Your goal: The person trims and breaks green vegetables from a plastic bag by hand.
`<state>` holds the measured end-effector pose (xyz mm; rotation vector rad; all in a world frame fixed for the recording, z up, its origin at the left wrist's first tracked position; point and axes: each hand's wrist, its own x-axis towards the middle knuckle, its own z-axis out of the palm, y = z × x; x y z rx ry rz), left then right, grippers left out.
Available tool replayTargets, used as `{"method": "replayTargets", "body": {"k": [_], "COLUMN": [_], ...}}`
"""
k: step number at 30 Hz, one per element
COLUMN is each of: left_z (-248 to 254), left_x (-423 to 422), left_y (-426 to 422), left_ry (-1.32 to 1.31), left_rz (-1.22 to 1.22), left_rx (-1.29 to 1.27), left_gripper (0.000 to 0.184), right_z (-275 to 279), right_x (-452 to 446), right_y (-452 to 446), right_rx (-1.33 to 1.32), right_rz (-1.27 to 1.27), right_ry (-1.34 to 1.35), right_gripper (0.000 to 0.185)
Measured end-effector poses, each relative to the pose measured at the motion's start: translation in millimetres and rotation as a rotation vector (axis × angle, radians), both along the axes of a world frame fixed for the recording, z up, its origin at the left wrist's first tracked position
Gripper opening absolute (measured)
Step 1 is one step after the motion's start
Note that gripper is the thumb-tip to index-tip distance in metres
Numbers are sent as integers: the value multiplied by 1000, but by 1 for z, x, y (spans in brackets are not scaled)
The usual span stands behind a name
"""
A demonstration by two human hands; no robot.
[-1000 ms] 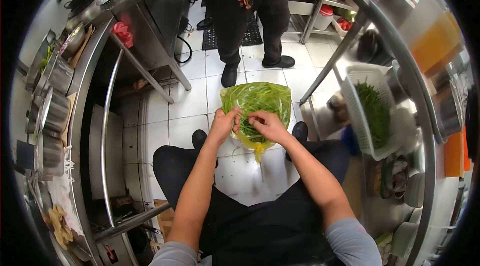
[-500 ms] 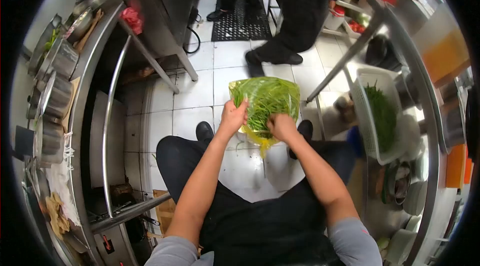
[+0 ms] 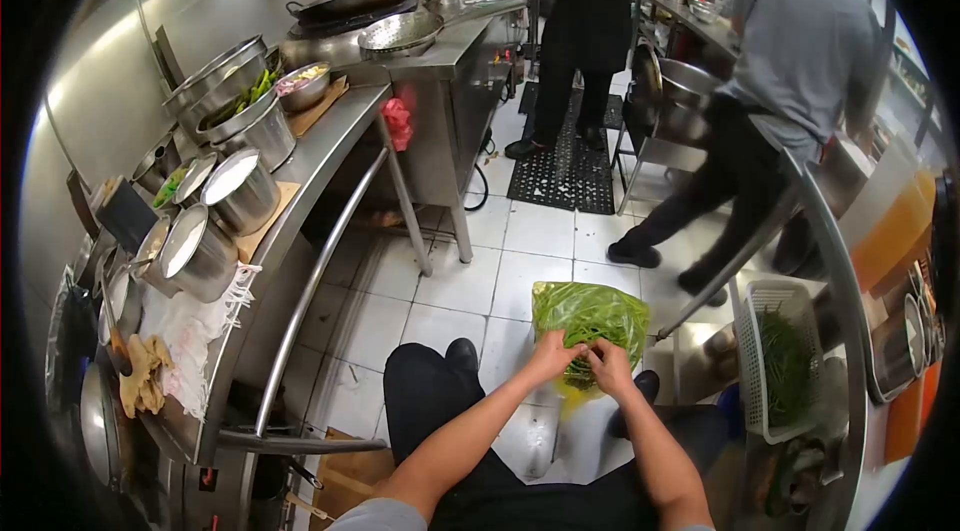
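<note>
Between the knees stands an open clear bag (image 3: 625, 305) with long green stems (image 3: 570, 311) inside, its lower part yellow. Over the bag's near side, my left hand (image 3: 553, 355) is closed, fingers pinched together on what look like green stems. My right hand (image 3: 608, 367) is just beside it, fingertips closed and nearly touching the left ones; what it pinches is too small to make out. A white plastic basket (image 3: 752, 371) to the right holds more cut green stems (image 3: 788, 361).
Steel pots (image 3: 240, 193) and a bowl stand on the left counter (image 3: 335, 136). A wok (image 3: 360, 3) sits near a flame. One person (image 3: 590, 21) holds a metal bowl at the back; another (image 3: 800, 31) leans over the right counter. A metal rail (image 3: 320, 276) runs at left.
The view has tilted up and turned left. The nearer person has moved to the right counter. My right hand has come from inside the bag up to my left hand.
</note>
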<state>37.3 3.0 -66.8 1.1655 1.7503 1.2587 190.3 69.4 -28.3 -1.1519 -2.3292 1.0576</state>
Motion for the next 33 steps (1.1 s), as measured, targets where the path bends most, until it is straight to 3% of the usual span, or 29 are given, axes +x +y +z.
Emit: {"method": "replayTargets", "body": {"k": [2,6,8,9,10,12,16,22,24,28,33], "left_z": [14,18,15,51,52,51,53,42,40,48,62], "left_x": [5,4,-5,-5,-10,-18,-24,-21,-24,-21,-27], "left_y": [-4,-2,-3,-11,-9,-9,-6,-3,-4,-9,-12], "left_ry": [-78,-130,-162,-209,-206,-478,-617,-478,-537,-569,-507], "left_rz": [-12,27,90,121,128,149,211,128,133,99,41], "left_rx": [63,36,2,-67,-72,65,39,-85,7,56,38], "left_gripper": [20,22,27,22,22,17,18,22,23,21,18], "right_z": [-29,-25,-26,-24,-22,-16,-17,-17,-15,2,-8], "right_x": [0,-2,-5,-5,-4,-2,-2,-8,-5,-11,-6], "right_y": [3,0,0,1,2,3,4,-1,-2,-7,9], "right_rx": [-90,-191,-361,-366,-374,-288,-332,-254,-173,31,-126], "right_rz": [40,62,63,63,68,58,40,94,112,-60,-151], "right_ry": [212,223,358,349,351,227,353,335,272,242,336], "right_gripper": [19,18,20,23,23,23,22,21,22,22,21]}}
